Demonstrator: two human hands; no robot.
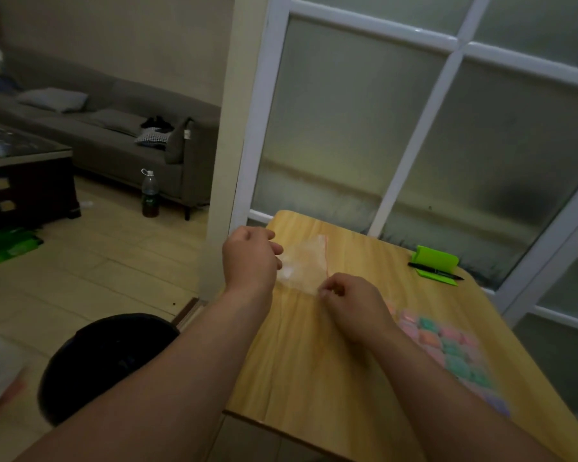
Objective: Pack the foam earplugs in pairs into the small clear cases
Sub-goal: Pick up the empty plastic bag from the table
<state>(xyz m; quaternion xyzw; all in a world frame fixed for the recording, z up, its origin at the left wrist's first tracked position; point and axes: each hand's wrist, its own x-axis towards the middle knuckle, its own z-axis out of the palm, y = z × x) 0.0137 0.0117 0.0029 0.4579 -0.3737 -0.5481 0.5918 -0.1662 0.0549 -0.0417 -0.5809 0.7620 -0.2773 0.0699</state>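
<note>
Held up over the bench (314,368): a clear zip bag (302,265), pinched between 2 hands set apart, left hand (251,258) at its left edge, right hand (351,305) at its near corner by the red strip (325,253). Long axis pointing away from the body. Right of the bag, nearest the right hand: a blurred patch of pink and teal pieces (454,355), probably the earplugs or cases.

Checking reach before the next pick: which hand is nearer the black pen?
Right. The right hand sits left of the black pen, this side of it; the left hand is farther left, across the clear bag.
</note>
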